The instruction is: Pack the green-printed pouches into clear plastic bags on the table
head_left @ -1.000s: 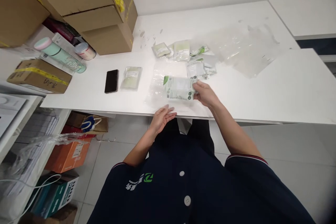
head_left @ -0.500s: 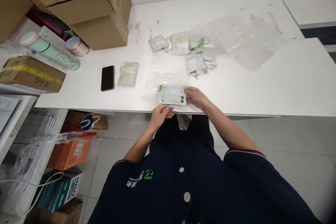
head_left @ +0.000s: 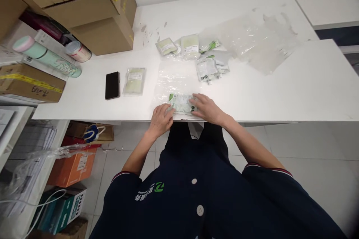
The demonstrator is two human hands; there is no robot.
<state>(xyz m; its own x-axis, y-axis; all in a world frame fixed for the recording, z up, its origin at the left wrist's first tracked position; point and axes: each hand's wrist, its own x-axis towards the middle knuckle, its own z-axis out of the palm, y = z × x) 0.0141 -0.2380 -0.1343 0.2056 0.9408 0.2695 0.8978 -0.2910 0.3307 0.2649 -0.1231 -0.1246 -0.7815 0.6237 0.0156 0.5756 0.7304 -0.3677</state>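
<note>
A white and green printed pouch [head_left: 180, 103] lies flat at the near edge of the white table [head_left: 280, 89], on a clear plastic bag [head_left: 174, 80]. My left hand [head_left: 161, 117] rests at the pouch's left end, fingers curled onto its edge. My right hand [head_left: 206, 107] lies flat on the pouch's right end, fingers stretched out. Behind them sit more pouches [head_left: 209, 69] and pale green sachets [head_left: 190, 46].
A black phone [head_left: 112, 85] and a single green sachet [head_left: 134, 81] lie to the left. Cardboard boxes [head_left: 92, 11], a mint bottle [head_left: 45, 56] and a tin stand at the far left. Crumpled clear plastic [head_left: 258, 44] covers the back right. Boxes sit on the floor below.
My right hand brought the printed pouch from mid-table down to the near edge and laid it flat. My left hand came up from below the edge onto the pouch's left end.
</note>
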